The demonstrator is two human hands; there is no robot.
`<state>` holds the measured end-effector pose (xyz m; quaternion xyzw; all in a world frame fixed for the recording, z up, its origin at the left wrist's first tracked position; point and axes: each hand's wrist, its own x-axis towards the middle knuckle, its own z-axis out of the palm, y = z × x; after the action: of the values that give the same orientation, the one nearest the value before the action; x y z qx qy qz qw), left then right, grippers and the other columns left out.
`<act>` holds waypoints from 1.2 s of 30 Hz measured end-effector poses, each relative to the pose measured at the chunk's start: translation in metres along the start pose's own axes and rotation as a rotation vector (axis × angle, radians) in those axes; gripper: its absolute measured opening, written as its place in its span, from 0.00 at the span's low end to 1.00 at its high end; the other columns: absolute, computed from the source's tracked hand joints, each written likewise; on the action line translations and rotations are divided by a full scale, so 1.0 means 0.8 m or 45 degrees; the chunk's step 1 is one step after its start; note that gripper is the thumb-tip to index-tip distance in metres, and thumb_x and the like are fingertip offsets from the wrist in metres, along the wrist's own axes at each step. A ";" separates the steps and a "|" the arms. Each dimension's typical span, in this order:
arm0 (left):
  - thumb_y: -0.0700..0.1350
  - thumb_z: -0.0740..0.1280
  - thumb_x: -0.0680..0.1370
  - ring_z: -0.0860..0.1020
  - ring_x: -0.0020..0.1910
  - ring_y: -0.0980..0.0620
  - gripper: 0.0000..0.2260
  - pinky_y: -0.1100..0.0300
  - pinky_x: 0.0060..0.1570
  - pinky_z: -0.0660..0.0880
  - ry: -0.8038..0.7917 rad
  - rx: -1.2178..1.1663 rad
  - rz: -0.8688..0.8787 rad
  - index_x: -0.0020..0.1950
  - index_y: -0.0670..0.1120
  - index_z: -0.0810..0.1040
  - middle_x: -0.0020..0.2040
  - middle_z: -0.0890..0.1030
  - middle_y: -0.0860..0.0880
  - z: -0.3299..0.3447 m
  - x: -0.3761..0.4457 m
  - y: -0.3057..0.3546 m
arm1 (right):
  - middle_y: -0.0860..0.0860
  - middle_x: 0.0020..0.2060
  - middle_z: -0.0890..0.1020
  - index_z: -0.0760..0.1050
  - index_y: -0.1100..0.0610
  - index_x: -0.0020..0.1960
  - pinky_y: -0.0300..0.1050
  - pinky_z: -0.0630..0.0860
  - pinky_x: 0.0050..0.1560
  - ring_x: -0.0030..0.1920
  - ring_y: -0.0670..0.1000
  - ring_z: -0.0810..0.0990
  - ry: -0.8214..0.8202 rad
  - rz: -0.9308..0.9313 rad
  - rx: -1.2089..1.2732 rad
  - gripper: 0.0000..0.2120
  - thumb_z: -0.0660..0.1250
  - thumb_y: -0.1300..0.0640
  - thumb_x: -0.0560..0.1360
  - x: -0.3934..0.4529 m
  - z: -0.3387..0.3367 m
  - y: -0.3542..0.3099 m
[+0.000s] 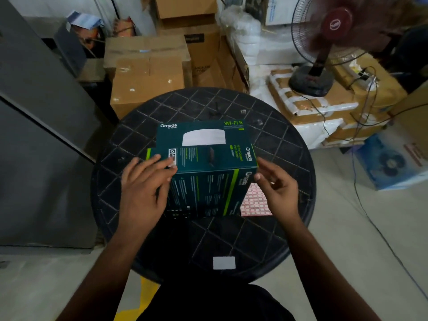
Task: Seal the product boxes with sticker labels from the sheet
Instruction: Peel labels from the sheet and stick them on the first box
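A round black plastic table (231, 232) carries two teal cardboard product boxes (208, 181), stacked for sealing, and one pink sticker sheet (254, 202) beside them. The upper box is steadied by the left hand (143, 188), fingers straight; the right hand (278, 184) hovers loosely curled, apparently holding nothing.

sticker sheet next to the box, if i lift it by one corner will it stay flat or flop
Probably flop: the sticker sheet looks thin and lies flat on the table. It seems light enough for the spinning fan to stir. The teal box appears to overlap its edge, so it may drag.
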<state>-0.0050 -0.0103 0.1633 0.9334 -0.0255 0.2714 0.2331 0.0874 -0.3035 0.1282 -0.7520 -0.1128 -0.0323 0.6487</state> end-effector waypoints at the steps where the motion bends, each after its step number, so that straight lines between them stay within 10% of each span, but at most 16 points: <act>1: 0.36 0.63 0.77 0.75 0.68 0.43 0.14 0.41 0.69 0.68 -0.046 0.015 0.045 0.59 0.44 0.83 0.66 0.81 0.46 0.002 0.002 0.003 | 0.51 0.62 0.82 0.71 0.57 0.73 0.40 0.80 0.58 0.59 0.46 0.83 0.010 0.100 -0.033 0.22 0.68 0.59 0.80 0.000 -0.004 0.016; 3: 0.37 0.60 0.75 0.78 0.63 0.41 0.16 0.40 0.63 0.73 -0.076 0.042 0.056 0.58 0.43 0.83 0.64 0.82 0.46 0.006 0.004 0.008 | 0.48 0.63 0.80 0.64 0.56 0.77 0.33 0.77 0.56 0.58 0.43 0.82 0.016 0.342 -0.296 0.25 0.64 0.53 0.83 0.001 -0.016 0.059; 8: 0.39 0.65 0.77 0.76 0.57 0.43 0.13 0.45 0.59 0.72 0.006 0.053 -0.088 0.58 0.46 0.85 0.60 0.83 0.50 0.013 0.008 0.028 | 0.60 0.74 0.70 0.64 0.58 0.76 0.62 0.67 0.71 0.73 0.63 0.67 -0.100 1.005 -0.989 0.33 0.68 0.43 0.78 0.000 -0.049 0.181; 19: 0.40 0.69 0.78 0.76 0.59 0.46 0.10 0.67 0.64 0.63 -0.001 0.031 -0.175 0.57 0.45 0.85 0.59 0.83 0.50 0.009 0.009 0.032 | 0.63 0.73 0.63 0.57 0.58 0.76 0.64 0.67 0.71 0.72 0.65 0.65 0.001 1.284 -1.175 0.55 0.84 0.42 0.61 0.021 -0.059 0.211; 22: 0.40 0.69 0.78 0.76 0.59 0.46 0.10 0.68 0.64 0.63 -0.005 0.045 -0.183 0.57 0.46 0.85 0.59 0.83 0.51 0.009 0.009 0.033 | 0.62 0.69 0.72 0.61 0.57 0.73 0.64 0.71 0.69 0.69 0.64 0.72 0.081 1.296 -1.006 0.49 0.85 0.48 0.62 0.022 -0.067 0.222; 27: 0.40 0.68 0.78 0.76 0.59 0.45 0.11 0.66 0.64 0.64 -0.042 0.042 -0.156 0.58 0.47 0.85 0.60 0.83 0.51 0.008 0.016 0.029 | 0.54 0.55 0.84 0.78 0.55 0.57 0.41 0.75 0.48 0.47 0.49 0.80 -0.007 1.122 -0.722 0.08 0.70 0.59 0.78 0.017 -0.078 0.204; 36: 0.42 0.66 0.77 0.74 0.55 0.45 0.16 0.49 0.57 0.69 -0.190 0.075 0.002 0.62 0.53 0.83 0.58 0.81 0.52 -0.002 0.033 0.011 | 0.54 0.51 0.85 0.81 0.59 0.60 0.46 0.79 0.51 0.49 0.54 0.83 0.270 0.744 -0.678 0.12 0.71 0.56 0.78 0.007 -0.102 0.103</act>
<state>0.0154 -0.0158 0.1820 0.9575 -0.0355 0.2020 0.2027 0.1185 -0.3936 0.0624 -0.8866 0.1855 0.0480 0.4211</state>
